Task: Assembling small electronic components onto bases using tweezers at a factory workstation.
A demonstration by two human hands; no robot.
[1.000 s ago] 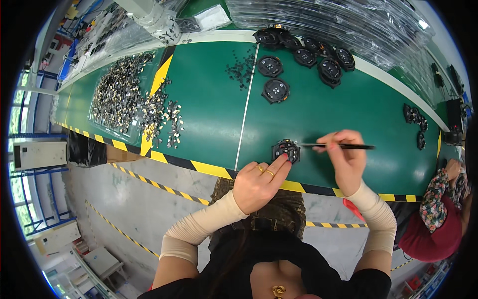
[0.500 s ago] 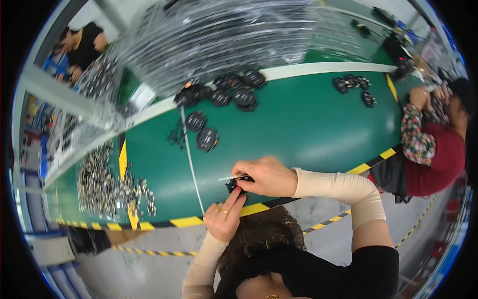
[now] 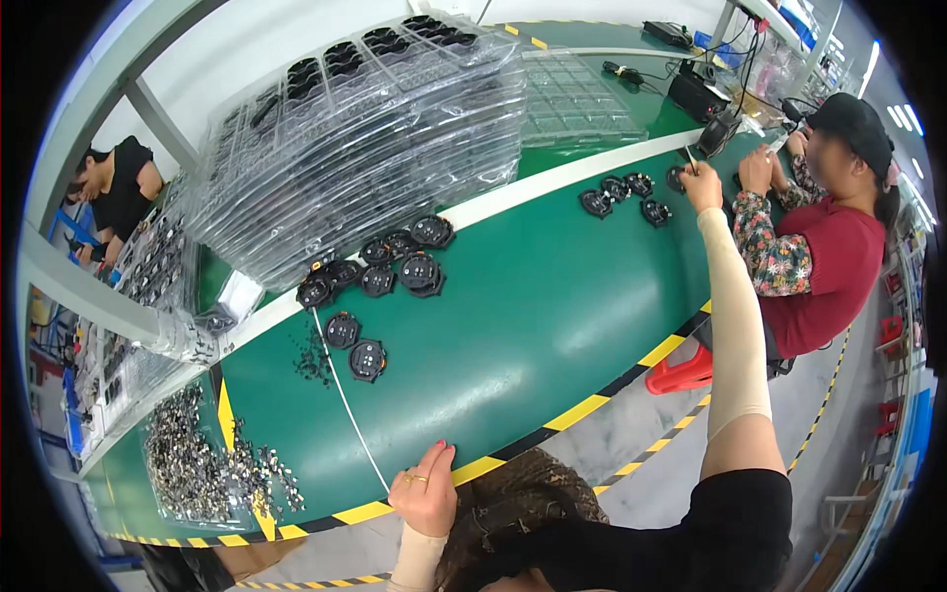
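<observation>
R. hand (image 3: pixel 702 189) reaches across desk (image 3: pixel 493 345), now well apart from L. hand (image 3: pixel 424 498).
R. fingers grip a thin dark tool (image 3: pixel 692 159) just beside a round black unit (image 3: pixel 675 179), prob. the one both hands worked moments ago, now near a co-worker's hand (image 3: pixel 757 170); finger contact w/ it, can't tell. L. fingers, loosely extended w/ nothing visible in them, rest by striped edge (image 3: pixel 577 412): handling apparently shifts far right.

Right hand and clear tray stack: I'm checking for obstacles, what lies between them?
In the head view: a round black part, a group of four more, green tabletop, then the white edge strip.
</observation>
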